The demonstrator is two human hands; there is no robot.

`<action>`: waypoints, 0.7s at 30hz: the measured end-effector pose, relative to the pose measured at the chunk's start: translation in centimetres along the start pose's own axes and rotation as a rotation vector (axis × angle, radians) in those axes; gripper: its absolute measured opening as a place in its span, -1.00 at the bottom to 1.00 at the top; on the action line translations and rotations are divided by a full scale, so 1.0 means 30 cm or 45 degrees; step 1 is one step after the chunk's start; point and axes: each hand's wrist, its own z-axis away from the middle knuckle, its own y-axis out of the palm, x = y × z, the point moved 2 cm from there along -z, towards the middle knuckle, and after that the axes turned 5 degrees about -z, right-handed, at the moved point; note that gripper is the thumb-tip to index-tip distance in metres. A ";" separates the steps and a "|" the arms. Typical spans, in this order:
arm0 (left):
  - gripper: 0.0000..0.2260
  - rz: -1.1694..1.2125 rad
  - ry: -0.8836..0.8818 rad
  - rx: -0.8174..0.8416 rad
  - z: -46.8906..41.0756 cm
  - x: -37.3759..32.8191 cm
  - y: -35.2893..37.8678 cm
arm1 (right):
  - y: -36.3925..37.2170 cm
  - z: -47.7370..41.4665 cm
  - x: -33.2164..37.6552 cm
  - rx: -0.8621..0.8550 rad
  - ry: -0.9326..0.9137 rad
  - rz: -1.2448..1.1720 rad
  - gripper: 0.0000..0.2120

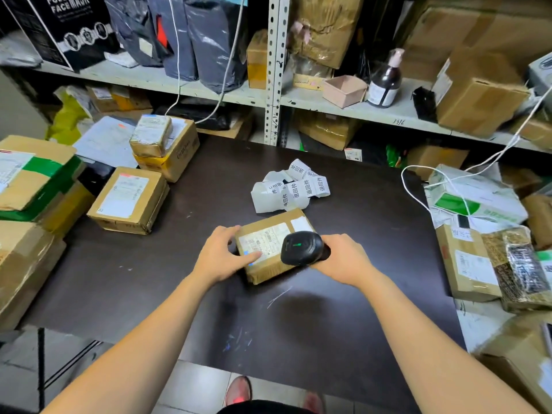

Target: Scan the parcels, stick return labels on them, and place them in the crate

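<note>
Steadying the parcel with the left hand, thumb flat on its shipping label, fingers curled over the left corner. Gripping a black scanner in the right hand, green light lit, over the parcel's right end. Mid-table. Just beyond, toward the far edge, crumpled label strip printed "退回件". On the shelf, far left, box marked "FULL FACE MASK".

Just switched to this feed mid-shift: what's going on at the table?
A person's left hand grips a small cardboard parcel on the dark table, thumb on its shipping label. The right hand holds a black scanner just over that label. A loose strip of return labels lies behind the parcel; more boxes are stacked on the left.
</note>
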 end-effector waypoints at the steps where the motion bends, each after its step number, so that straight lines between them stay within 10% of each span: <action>1: 0.01 -0.008 -0.007 0.084 0.007 -0.006 0.010 | -0.005 -0.004 0.006 -0.016 0.000 -0.002 -0.81; 5: 0.36 -0.168 0.017 0.268 -0.011 -0.017 0.018 | -0.030 -0.017 0.034 -0.053 -0.019 -0.001 -0.84; 21: 0.25 -0.189 0.149 0.582 -0.107 0.038 -0.065 | -0.082 0.000 0.098 -0.076 0.003 0.054 -0.87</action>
